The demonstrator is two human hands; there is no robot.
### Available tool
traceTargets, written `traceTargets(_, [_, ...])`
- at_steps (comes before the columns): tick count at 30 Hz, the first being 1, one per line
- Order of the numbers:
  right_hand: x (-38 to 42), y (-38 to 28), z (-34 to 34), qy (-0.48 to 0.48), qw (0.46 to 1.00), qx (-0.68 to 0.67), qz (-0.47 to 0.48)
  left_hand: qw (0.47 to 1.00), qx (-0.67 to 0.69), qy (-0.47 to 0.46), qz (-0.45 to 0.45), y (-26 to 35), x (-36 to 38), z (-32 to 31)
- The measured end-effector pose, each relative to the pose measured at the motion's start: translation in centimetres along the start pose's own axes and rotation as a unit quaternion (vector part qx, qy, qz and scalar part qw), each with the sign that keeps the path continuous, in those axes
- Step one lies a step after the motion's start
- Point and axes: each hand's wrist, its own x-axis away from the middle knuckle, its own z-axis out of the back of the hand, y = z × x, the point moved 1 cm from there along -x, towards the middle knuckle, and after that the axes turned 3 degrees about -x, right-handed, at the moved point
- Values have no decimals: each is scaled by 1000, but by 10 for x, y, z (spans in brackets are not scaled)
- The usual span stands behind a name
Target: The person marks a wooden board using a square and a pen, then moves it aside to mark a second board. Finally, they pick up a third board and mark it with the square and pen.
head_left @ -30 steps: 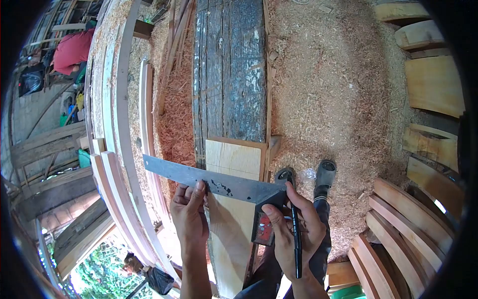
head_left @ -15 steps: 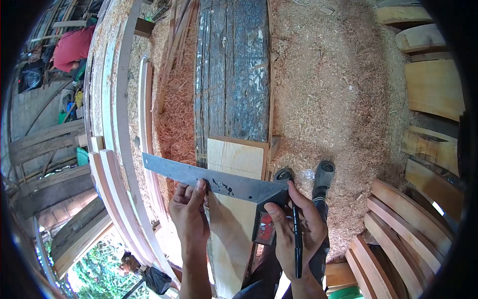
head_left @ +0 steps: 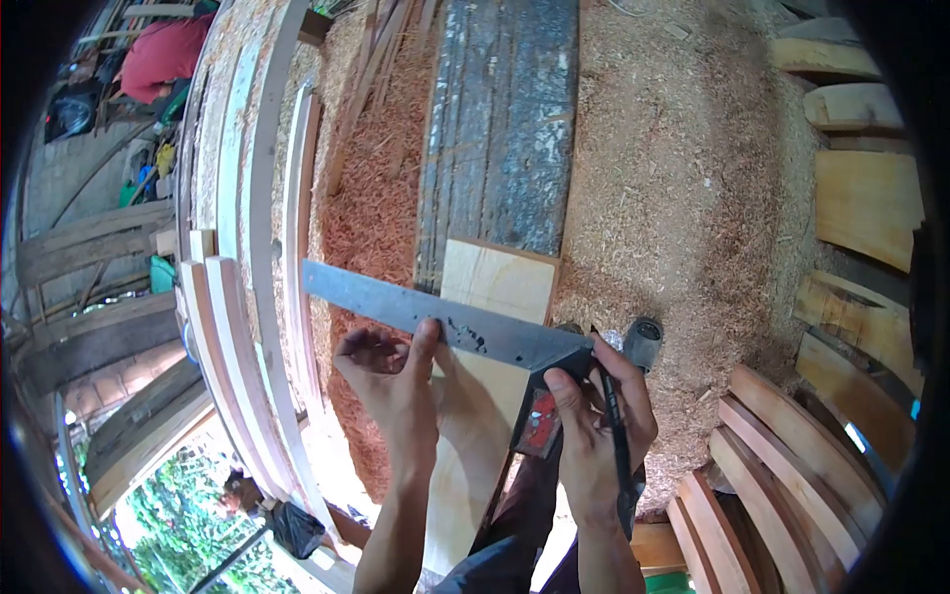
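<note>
A metal try square [head_left: 401, 302] lies across a pale wooden board [head_left: 505, 277], its blade pointing left and slightly away from me. My left hand [head_left: 394, 381] has its thumb on the near edge of the blade, with the other fingers curled to the left of the board. With my right hand [head_left: 606, 426] I grip the dark stock of the square at the board's right edge. A black marker [head_left: 617, 431] is also held between those fingers, tip pointing away from me. The stock carries a worn red patch [head_left: 540, 421].
The board rests on a weathered plank bench [head_left: 505, 129] above floor covered in wood shavings [head_left: 683, 198]. Long timber strips [head_left: 242, 366] stand at left. Curved wooden pieces [head_left: 782, 465] line the right side. A person in red [head_left: 163, 54] is far left.
The view has shifted, so bench, board and square sit further right and look more slanted. My left fingers have spread slightly. The marker has tilted in my right hand.
</note>
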Motion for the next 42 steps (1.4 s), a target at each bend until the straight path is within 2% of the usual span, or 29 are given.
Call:
traceTargets(1, [0, -3, 0, -8, 1000, 2, 1, 1000, 3, 8, 1, 1, 2, 3])
traceTargets(2, [-1, -6, -1, -24, 1000, 7, -4, 983, -147, 23, -112, 6, 4, 2])
traceTargets(3, [-1, -9, -1, -39, 999, 13, -10, 930, -294, 37, -218, 12, 6, -1])
traceTargets(5, [-2, -3, -2, -34, 999, 6, -5, 927, -301, 32, -223, 14, 11, -5])
traceTargets(7, [-2, -2, -1, -34, 999, 16, 14, 902, -307, -37, -300, 16, 13, -9])
traceTargets(15, [-3, -4, 0, -56, 998, -6, 17, 900, -366, -42, -231, 22, 40, -17])
traceTargets(17, [-1, -2, -1, -77, 994, -71, 13, 901, -367, -35, -227, 20, 41, -20])
traceTargets(21, [9, 13, 14, -127, 991, -43, -29, 896, -374, -10, -240, 14, 41, -20])
traceTargets(22, [11, 11, 17, -141, 990, 0, -26, 894, -378, -8, -241, 14, 41, -20])
traceTargets(25, [11, 8, 16, -145, 988, -5, -52, 892, -376, -7, -250, 10, 38, -21])
traceTargets(29, [11, 15, 16, -124, 992, -1, -36, 888, -379, -4, -259, 9, 36, -23])
traceTargets(35, [9, 13, 18, -155, 986, 6, -59, 891, -396, 0, -224, 10, 38, -24])
traceTargets(37, [8, 14, 19, -168, 985, 20, -31, 889, -400, -2, -224, 10, 38, -24])
traceTargets(40, [5, 9, 21, -175, 984, 1, -47, 886, -403, -5, -228, 11, 39, -24])
traceTargets(41, [0, 6, 23, -155, 986, 47, 35, 884, -404, -7, -234, 13, 39, -24])
traceTargets(42, [-4, 13, 27, -108, 993, 24, 37, 880, -409, -4, -240, 18, 40, -25])
